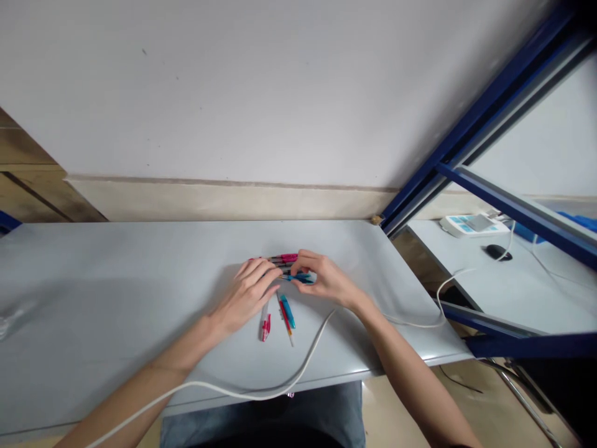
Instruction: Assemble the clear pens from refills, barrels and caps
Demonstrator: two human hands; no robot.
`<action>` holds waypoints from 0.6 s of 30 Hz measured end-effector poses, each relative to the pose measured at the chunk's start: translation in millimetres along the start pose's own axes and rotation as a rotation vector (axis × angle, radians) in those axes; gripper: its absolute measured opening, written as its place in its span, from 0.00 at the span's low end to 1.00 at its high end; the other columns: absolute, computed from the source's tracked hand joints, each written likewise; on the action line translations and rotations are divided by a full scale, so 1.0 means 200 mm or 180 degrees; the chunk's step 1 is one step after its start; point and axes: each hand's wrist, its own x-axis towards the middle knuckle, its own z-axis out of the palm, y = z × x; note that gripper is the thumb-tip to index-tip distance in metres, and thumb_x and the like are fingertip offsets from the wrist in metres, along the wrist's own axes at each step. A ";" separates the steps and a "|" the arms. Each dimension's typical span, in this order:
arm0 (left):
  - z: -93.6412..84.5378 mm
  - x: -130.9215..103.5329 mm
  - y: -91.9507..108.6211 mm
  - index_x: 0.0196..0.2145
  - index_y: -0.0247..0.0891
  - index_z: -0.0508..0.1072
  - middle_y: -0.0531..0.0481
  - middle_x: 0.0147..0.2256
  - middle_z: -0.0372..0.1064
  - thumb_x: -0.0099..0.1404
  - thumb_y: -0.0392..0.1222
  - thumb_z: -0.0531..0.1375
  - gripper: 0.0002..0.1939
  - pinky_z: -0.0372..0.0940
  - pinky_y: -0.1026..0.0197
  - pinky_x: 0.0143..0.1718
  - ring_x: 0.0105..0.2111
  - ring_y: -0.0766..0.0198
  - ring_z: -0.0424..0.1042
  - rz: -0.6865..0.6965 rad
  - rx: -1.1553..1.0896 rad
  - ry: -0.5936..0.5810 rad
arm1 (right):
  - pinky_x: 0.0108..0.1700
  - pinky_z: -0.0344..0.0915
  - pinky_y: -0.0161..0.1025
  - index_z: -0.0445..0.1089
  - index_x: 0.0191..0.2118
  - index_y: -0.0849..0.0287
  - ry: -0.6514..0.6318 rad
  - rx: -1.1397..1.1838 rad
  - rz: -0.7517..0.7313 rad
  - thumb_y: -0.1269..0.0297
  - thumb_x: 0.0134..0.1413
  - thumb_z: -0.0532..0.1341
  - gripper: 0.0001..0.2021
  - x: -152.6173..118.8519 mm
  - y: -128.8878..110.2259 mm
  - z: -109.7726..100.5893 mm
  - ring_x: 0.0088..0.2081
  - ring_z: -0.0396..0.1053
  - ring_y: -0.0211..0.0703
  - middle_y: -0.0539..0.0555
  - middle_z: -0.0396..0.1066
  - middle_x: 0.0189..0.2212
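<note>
Several pens point(284, 257) with pink and dark parts lie side by side on the grey table point(140, 267), partly covered by both hands. My right hand point(318, 274) pinches a blue pen point(302, 277) just in front of them. Bent fingers of my left hand point(254, 285) rest at the other end of that blue pen; their exact hold is hidden. Nearer me lie a clear pen part with a pink end point(265, 326), a thin red and orange refill point(286, 320) and a blue pen part point(288, 311).
A white cable point(308, 361) runs across the table's front and over to the right. Clear plastic point(9, 317) lies at the far left. Beyond a blue frame point(448, 143), a second table holds a black mouse point(497, 252) and a white device point(473, 224). A wall stands behind.
</note>
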 end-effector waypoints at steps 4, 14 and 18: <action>-0.02 -0.01 -0.02 0.41 0.38 0.72 0.47 0.36 0.72 0.75 0.36 0.51 0.09 0.60 0.55 0.40 0.39 0.57 0.68 -0.0077 0.0442 0.0140 | 0.36 0.60 0.34 0.68 0.38 0.58 0.0002 0.0329 0.0174 0.64 0.69 0.55 0.08 0.01 -0.04 0.03 0.32 0.64 0.39 0.51 0.68 0.33; 0.02 -0.03 -0.06 0.31 0.40 0.67 0.52 0.27 0.69 0.73 0.36 0.50 0.12 0.53 0.61 0.28 0.26 0.63 0.67 -0.0817 -0.0031 -0.0162 | 0.46 0.65 0.39 0.70 0.46 0.57 0.0563 0.0227 0.0057 0.62 0.68 0.59 0.07 0.01 -0.01 0.17 0.43 0.70 0.45 0.56 0.73 0.42; 0.02 -0.03 -0.06 0.31 0.40 0.67 0.51 0.28 0.70 0.73 0.35 0.49 0.12 0.54 0.61 0.30 0.28 0.62 0.69 -0.0850 -0.0061 -0.0248 | 0.46 0.66 0.41 0.73 0.44 0.57 0.0509 0.0205 0.0085 0.63 0.71 0.55 0.09 0.02 -0.02 0.17 0.41 0.71 0.45 0.55 0.75 0.39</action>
